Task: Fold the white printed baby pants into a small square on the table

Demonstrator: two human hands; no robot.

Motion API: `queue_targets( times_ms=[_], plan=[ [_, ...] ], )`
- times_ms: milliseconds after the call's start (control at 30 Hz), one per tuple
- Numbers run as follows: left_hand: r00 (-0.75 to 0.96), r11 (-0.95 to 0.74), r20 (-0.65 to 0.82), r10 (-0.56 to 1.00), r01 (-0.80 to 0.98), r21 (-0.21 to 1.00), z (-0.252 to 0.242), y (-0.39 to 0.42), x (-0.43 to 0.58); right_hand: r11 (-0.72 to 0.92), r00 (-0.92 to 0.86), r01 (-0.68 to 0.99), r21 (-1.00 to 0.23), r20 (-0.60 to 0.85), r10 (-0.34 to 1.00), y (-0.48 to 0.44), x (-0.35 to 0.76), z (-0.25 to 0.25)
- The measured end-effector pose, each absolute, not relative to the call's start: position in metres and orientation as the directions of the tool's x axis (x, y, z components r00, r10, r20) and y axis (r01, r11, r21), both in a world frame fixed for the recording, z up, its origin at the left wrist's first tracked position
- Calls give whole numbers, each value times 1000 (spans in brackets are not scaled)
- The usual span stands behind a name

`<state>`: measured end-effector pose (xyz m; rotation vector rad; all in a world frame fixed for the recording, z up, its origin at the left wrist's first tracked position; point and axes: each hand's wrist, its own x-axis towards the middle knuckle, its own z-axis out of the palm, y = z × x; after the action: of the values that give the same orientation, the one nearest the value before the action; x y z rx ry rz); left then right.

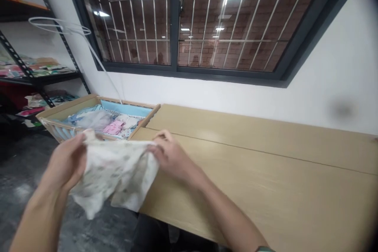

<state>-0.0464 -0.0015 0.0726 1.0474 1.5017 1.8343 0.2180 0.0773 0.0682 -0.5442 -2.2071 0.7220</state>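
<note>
A small cream cloth garment with a faint print (118, 177) hangs between my two hands, over the left end of the wooden table. My left hand (69, 157) pinches its upper left edge, fingers closed on the fabric. My right hand (168, 153) grips its upper right edge, also closed. The cloth droops below both hands, past the table's front edge.
A light wooden table (265, 173) stretches to the right under a barred window. At its left end stands a wooden crib-like box (59, 108) with blue lining and several small garments (113, 126). A dark metal shelf rack (35, 78) with folded items stands at the far left.
</note>
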Motion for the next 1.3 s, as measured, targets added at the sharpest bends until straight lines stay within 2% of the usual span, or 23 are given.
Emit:
queue_targets(
  times_ms=[100, 233, 300, 400, 500, 633, 733, 833, 900, 967, 1033, 1067, 1100, 1200, 1300],
  plan=[
    [-417, -262, 196, 888, -108, 959, 70, 26, -38, 677, -615, 253, -691, 425, 664, 104, 245, 94],
    [-371, -351, 294, 881, -94, 932, 85, 58, -9, 621, -506, 388, -681, 406, 761, 118, 283, 118],
    [-345, -338, 292, 892, -80, 938, 95, 61, 3, 593, -494, 383, -708, 386, 779, 113, 304, 132],
    [-294, -317, 289, 911, -50, 947, 107, 50, 10, 557, -539, 265, -787, 358, 763, 91, 335, 160],
    [-290, -335, 323, 901, 8, 942, 122, 34, 13, 528, -553, 218, -820, 343, 760, 64, 361, 190],
    [-396, -397, 439, 807, 186, 899, 151, 27, 27, 523, -441, 330, -786, 361, 822, 48, 382, 221],
    [-369, -453, 551, 749, 322, 832, 167, 47, 41, 504, -388, 386, -773, 360, 849, 63, 390, 226],
    [-199, -457, 537, 820, 338, 823, 152, 91, 53, 465, -399, 378, -800, 312, 862, 103, 397, 203],
    [-65, -405, 450, 890, 338, 850, 123, 131, 61, 397, -428, 391, -830, 218, 877, 140, 402, 172],
    [-4, -334, 368, 930, 410, 849, 85, 172, 72, 306, -434, 462, -832, 89, 897, 182, 406, 131],
    [37, -226, 242, 969, 521, 823, 47, 209, 86, 204, -393, 599, -774, -62, 918, 222, 407, 88],
    [40, -191, 202, 978, 550, 813, 30, 224, 94, 139, -332, 696, -705, -144, 932, 239, 406, 67],
    [34, -157, 169, 985, 578, 801, 15, 238, 103, 100, -284, 738, -668, -172, 943, 254, 405, 47],
    [10, -96, 117, 993, 644, 759, -16, 261, 126, 16, -149, 816, -578, -184, 972, 286, 404, -3],
    [57, -128, 122, 991, 683, 719, -34, 249, 150, 15, -87, 835, -550, -104, 991, 301, 406, -37]
  ],
)
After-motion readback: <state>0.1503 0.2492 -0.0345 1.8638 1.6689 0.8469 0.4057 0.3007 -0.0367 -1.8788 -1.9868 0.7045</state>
